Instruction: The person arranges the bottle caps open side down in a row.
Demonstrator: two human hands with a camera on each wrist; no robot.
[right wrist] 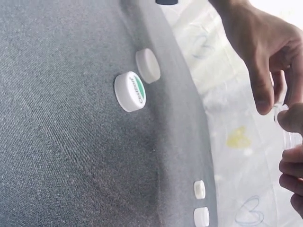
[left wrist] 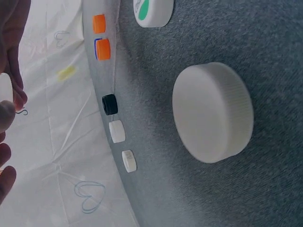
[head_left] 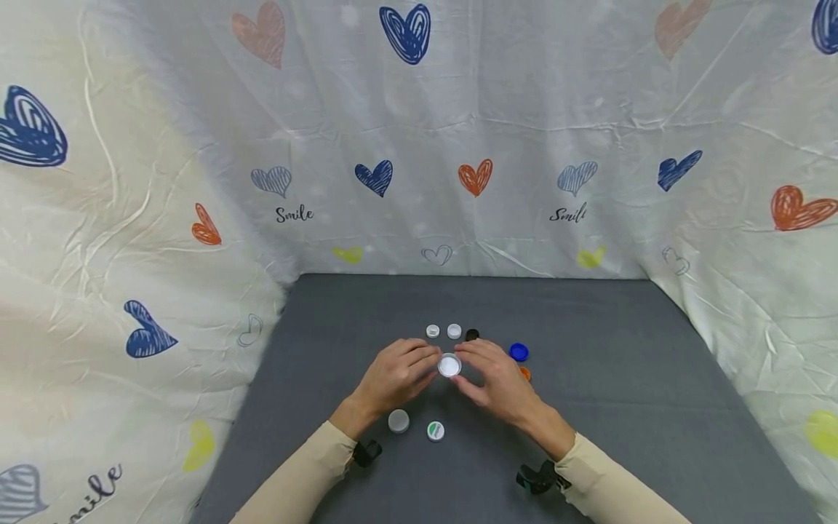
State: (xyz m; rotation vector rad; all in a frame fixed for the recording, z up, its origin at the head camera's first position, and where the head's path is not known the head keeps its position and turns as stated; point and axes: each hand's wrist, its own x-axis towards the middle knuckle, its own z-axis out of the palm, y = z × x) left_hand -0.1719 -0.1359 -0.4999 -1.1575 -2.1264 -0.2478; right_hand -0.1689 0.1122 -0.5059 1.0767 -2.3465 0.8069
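Note:
Both hands meet above the grey table around a small round white cap (head_left: 449,364) with a pale, clear-looking rim. My left hand (head_left: 398,372) holds it from the left, and my right hand (head_left: 499,378) grips its other side with fingertips and thumb. In the left wrist view the white cap (left wrist: 5,90) shows between the fingers, partly cut off by the frame. From the right wrist, a see-through piece of its side (right wrist: 289,138) appears between thumb and fingers. Nearest below the hands lie a plain white cap (head_left: 398,421) and a white cap with green print (head_left: 435,431).
Beyond the hands stand two small white caps (head_left: 433,331) and a black cap (head_left: 472,335). To the right are a blue cap (head_left: 519,352) and an orange cap (left wrist: 103,49), with another orange one (left wrist: 99,23) near it. Printed cloth (head_left: 471,145) surrounds the table (head_left: 622,437).

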